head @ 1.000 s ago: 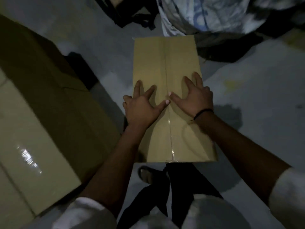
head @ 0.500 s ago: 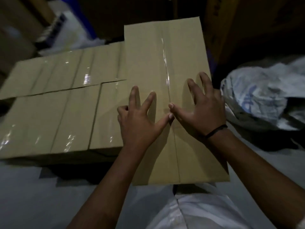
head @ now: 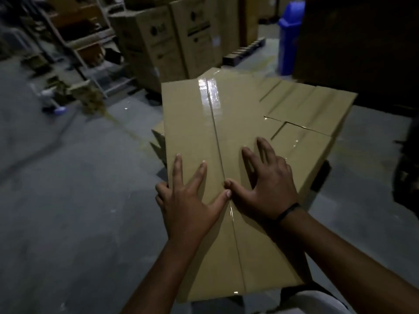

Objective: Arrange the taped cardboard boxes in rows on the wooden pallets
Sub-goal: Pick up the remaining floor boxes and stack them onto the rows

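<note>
**Taped box going onto the row**

The grey floor is stretching away left of the long taped box, and tall printed cartons are standing well beyond its far end. Just right of the box, and partly under its far half, a row of boxes is lying flat. The pallet beneath them is not plainly showing in the dim light. The box is pointing away from the person, with its near end overhanging toward their body. What is bearing that end is hidden.

The box is looking stiff and flat-topped, and with only palms on it, probably fairly light. The glossy tape along its middle seam is likely slick, so the bare cardboard on either side is offering better purchase. For a lift, the long side edges would serve.

The left hand is pressing flat left of the seam, fingers spread, with its outer fingers reaching the box's left edge. The right hand is lying spread right of the seam, and the two thumbs are nearly meeting on the tape. Both forearms are reaching forward over the box's near half.
</note>
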